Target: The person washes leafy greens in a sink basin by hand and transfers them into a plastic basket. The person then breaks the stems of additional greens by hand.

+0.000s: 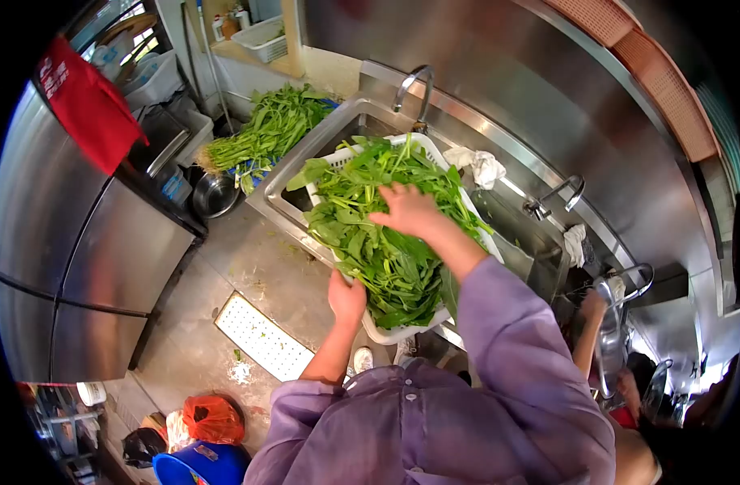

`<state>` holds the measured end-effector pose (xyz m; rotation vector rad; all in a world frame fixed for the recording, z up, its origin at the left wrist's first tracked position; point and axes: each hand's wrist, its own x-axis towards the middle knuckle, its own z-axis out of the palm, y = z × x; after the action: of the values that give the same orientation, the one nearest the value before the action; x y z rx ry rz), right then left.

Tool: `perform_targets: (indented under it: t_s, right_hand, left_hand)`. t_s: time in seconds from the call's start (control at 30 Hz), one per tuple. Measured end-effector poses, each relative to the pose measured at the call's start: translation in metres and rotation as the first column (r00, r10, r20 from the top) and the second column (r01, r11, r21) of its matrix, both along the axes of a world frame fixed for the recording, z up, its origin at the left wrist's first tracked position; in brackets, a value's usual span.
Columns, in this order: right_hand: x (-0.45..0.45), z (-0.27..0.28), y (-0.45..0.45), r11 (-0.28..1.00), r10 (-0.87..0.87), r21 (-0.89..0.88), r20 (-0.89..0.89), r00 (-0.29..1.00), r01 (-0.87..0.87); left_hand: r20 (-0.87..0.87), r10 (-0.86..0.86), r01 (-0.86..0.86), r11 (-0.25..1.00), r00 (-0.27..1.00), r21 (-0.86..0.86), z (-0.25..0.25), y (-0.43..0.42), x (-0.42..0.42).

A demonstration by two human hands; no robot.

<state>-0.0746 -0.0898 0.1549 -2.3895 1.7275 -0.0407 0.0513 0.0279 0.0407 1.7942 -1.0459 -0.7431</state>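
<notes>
Basket [390,334], white plastic, heaped w/ leafy greens [398,279], sits over the steel sink [304,152], near end jutting past the front edge toward the person. Leaves spill over parts of the rim, esp. L side. Far end close to faucet [424,93], so little room there; R side has part of the next basin showing, w/ white cloth [487,170] just beside. More room on L: bare floor [216,242] w/ a perforated drain cover [261,335].

Long axis runs from faucet end back toward the person, slanting a bit R at the near end. Stems and leaves point mixed ways.

L hand [347,299] at basket's L edge, near corner; can't tell how firmly fingers close, partly hidden. R hand [409,210] palm down on the greens, fingers spread apart.

Farther out: greens pile [269,129] L of sink, metal pot [215,196] below it; far R, another person's hand [594,305] at a metal bowl [608,343].
</notes>
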Motion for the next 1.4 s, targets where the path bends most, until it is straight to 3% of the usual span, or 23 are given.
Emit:
perform_targets:
  t_s: [0.03,0.13,0.17,0.23,0.3,0.37,0.43,0.5,0.6,0.63,0.7,0.77,0.8,0.9,0.97,1.0,1.07,1.1,1.17,1.2,1.23,1.33,1.4]
  right_hand:
    - [0.000,0.025,0.003,0.986,-0.036,0.160,-0.087,0.996,0.050]
    - [0.008,0.074,-0.006,0.998,0.012,-0.063,-0.055,0.998,-0.016]
    - [0.018,0.074,-0.020,0.984,0.051,-0.168,-0.022,0.998,-0.054]
    - [0.059,0.059,-0.060,0.963,0.228,-0.131,-0.062,0.972,-0.234]
    - [0.106,0.035,-0.083,0.946,0.255,-0.191,-0.057,0.965,-0.261]
    - [0.132,0.009,-0.099,0.934,0.305,-0.191,-0.021,0.952,-0.303]
    - [0.140,-0.013,-0.112,0.912,0.398,-0.038,-0.165,0.903,-0.409]
    - [0.142,-0.056,-0.126,0.882,0.472,0.059,-0.105,0.876,-0.468]
    - [0.123,-0.051,-0.092,0.916,0.376,0.197,-0.124,0.918,-0.348]
    - [0.114,-0.051,-0.080,0.899,0.436,0.135,-0.199,0.878,-0.416]
    - [0.107,-0.036,-0.082,0.820,0.480,0.397,-0.086,0.873,-0.412]
    - [0.106,-0.040,-0.100,0.794,0.509,0.417,-0.059,0.859,-0.443]
    - [0.108,-0.047,-0.110,0.809,0.527,0.367,-0.107,0.843,-0.459]
    - [0.116,0.022,-0.106,0.878,0.438,0.281,-0.149,0.887,-0.387]
    - [0.107,0.010,-0.127,0.968,0.206,-0.150,0.006,0.979,-0.203]
    - [0.103,-0.002,-0.135,0.967,0.207,-0.155,0.011,0.978,-0.203]
    - [0.094,-0.036,-0.156,0.879,-0.075,-0.467,0.073,0.994,0.101]
    - [0.088,-0.036,-0.158,0.877,-0.074,-0.470,0.077,0.994,0.102]
    - [0.074,-0.038,-0.150,0.963,0.161,-0.224,0.040,0.986,-0.148]
    - [0.067,-0.041,-0.145,0.935,0.278,-0.230,-0.003,0.961,-0.271]
    - [0.065,-0.039,-0.134,0.936,0.277,-0.227,-0.004,0.961,-0.271]
    - [0.065,-0.039,-0.111,0.906,0.402,0.003,-0.321,0.857,-0.424]
    - [0.073,-0.043,-0.120,0.899,0.417,0.013,-0.322,0.850,-0.437]
  left_hand:
    - [0.040,0.007,-0.005,0.999,0.999,-0.036,-0.009,0.000,0.000]
    - [0.080,0.022,-0.017,0.998,0.997,-0.063,-0.014,0.002,0.000]
    - [0.090,0.007,-0.003,0.999,0.996,-0.050,-0.010,0.002,0.000]
    - [0.066,0.038,-0.035,0.999,0.997,-0.042,-0.005,0.003,-0.002]
    - [0.061,0.027,-0.031,0.997,0.998,0.065,-0.002,0.002,-0.004]
    - [0.072,0.061,-0.062,0.998,0.996,0.019,-0.002,0.003,-0.006]
    - [0.074,0.051,-0.050,0.999,0.996,-0.011,-0.002,0.001,-0.008]
    - [0.051,0.047,-0.046,0.999,0.998,-0.018,-0.003,0.004,-0.005]
    - [0.062,0.047,-0.046,0.999,0.997,-0.014,-0.006,0.001,-0.008]
    - [0.058,0.047,-0.047,0.999,0.997,-0.015,-0.007,-0.001,-0.007]
    - [0.082,0.044,-0.043,0.999,0.996,-0.023,-0.010,0.000,-0.007]
    - [0.076,0.025,-0.026,0.999,0.997,0.021,-0.001,0.002,-0.008]
    - [0.074,0.029,-0.028,1.000,0.997,-0.012,0.000,0.002,-0.008]
    - [0.069,0.032,-0.029,0.999,0.997,-0.036,-0.002,0.003,-0.008]
    - [0.069,0.026,-0.023,0.999,0.997,-0.034,0.002,0.006,-0.009]
    - [0.075,0.027,-0.024,0.999,0.997,-0.038,0.002,0.006,-0.008]
    - [0.070,0.026,-0.022,0.998,0.997,-0.055,0.002,0.006,-0.008]
    - [0.074,0.028,-0.023,0.998,0.997,-0.060,0.002,0.004,-0.008]
    - [0.096,0.036,-0.031,0.998,0.995,-0.048,0.001,0.005,-0.008]
    - [0.094,0.035,-0.031,0.999,0.995,-0.041,-0.001,0.007,-0.009]
    - [0.103,0.031,-0.026,0.999,0.994,-0.046,-0.002,0.006,-0.008]
    - [0.100,0.021,-0.018,0.999,0.995,-0.030,-0.002,0.004,-0.007]
    - [0.096,0.011,-0.010,1.000,0.995,-0.013,-0.001,0.005,-0.007]
